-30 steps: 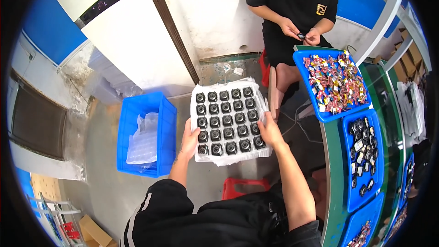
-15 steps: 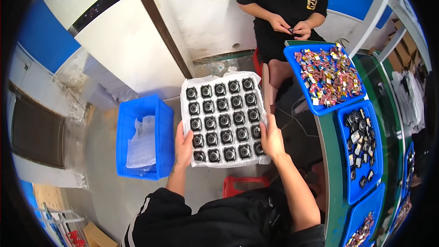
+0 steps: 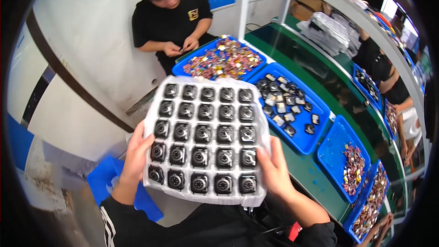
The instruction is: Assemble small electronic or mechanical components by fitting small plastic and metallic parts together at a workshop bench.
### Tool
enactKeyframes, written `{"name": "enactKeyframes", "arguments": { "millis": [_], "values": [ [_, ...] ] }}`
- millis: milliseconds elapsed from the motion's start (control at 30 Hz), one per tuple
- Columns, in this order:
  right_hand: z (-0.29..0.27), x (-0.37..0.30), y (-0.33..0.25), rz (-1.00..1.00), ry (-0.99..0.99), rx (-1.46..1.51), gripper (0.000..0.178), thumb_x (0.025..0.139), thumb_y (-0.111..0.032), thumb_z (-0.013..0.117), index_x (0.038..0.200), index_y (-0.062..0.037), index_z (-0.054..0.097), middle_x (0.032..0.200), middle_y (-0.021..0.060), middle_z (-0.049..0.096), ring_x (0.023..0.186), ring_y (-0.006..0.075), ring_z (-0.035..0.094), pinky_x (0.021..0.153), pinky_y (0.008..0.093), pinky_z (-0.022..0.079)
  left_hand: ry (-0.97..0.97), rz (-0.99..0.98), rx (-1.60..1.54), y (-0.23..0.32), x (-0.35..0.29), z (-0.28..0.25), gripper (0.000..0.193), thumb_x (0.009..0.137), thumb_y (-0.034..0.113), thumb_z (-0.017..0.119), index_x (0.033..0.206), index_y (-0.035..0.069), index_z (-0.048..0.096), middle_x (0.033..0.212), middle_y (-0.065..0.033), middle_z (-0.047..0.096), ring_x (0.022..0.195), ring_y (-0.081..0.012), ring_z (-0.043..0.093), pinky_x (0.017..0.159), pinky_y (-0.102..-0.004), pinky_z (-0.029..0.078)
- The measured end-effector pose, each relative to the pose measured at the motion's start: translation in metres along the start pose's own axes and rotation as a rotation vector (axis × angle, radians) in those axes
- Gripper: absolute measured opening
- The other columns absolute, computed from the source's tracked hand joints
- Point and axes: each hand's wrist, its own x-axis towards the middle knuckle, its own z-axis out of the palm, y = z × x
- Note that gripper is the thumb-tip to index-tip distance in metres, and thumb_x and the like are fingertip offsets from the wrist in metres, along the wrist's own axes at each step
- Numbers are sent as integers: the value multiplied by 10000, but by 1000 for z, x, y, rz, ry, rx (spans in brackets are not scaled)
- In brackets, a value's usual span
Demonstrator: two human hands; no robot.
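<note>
My left hand (image 3: 135, 155) and my right hand (image 3: 277, 169) grip opposite sides of a white plastic-lined tray (image 3: 201, 197), thumbs over its edge. The tray tilts toward me in front of my body. Rows of black watch-like cases (image 3: 202, 134) with round backs sit in its pockets. My fingers beneath the tray are hidden. Just beyond its right side lies a blue tray (image 3: 302, 119) with loose black cases and small pale parts, on the green bench.
A blue bin (image 3: 148, 203) stands low at left. Another blue tray (image 3: 180, 69) holds small colourful parts; a seated co-worker (image 3: 171, 16) handles something small behind it. More parts trays line the green bench (image 3: 304, 169) at right, under a grey metal frame (image 3: 243, 4).
My view has swung right toward the bench. The held tray is nearer and now overlaps the bench's blue trays in view, with the bin falling away to the lower left.
</note>
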Motion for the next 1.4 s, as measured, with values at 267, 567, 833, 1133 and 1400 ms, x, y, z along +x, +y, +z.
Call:
{"name": "enactKeyframes", "arguments": {
  "millis": [267,567,833,1133,1400],
  "values": [
    [-82,-20,-60,185,354,516,274,980,-145,492,1194,22,451,1104,137,610,952,204,638,815,370,552,-466,-474,57,14,130,93,412,919,45,493,1319,-41,449,1169,-149,616,984,-210,655,845,-339,545],
    [-117,-4,-78,325,474,1105,190,947,-172,560,945,16,585,799,133,673,647,204,681,471,227,577,-717,-570,-118,36,171,148,625,967,571,338,1341,84,457,1067,-162,651,925,-272,657,761,-401,569],
    [-122,13,-62,221,317,1371,170,932,-168,610,932,-5,562,818,92,645,733,196,679,610,240,613,-321,499,105,-46,169,175,452,991,378,481,1297,45,474,1119,-17,547,932,-76,481,768,-237,394],
    [-159,-1,-68,340,298,873,376,970,-340,541,1172,-37,448,972,100,611,721,188,638,620,260,574,-72,573,-51,-35,202,240,400,912,321,660,1124,-8,575,1037,-51,604,960,-126,532,864,-266,402],
    [-180,40,-53,-526,371,-339,723,825,-252,735,1395,-47,342,1287,121,465,1103,176,504,916,347,448,-143,452,-128,-44,226,253,394,884,385,690,1001,16,613,906,12,606,818,-53,496,736,-230,402]
  ]
}}
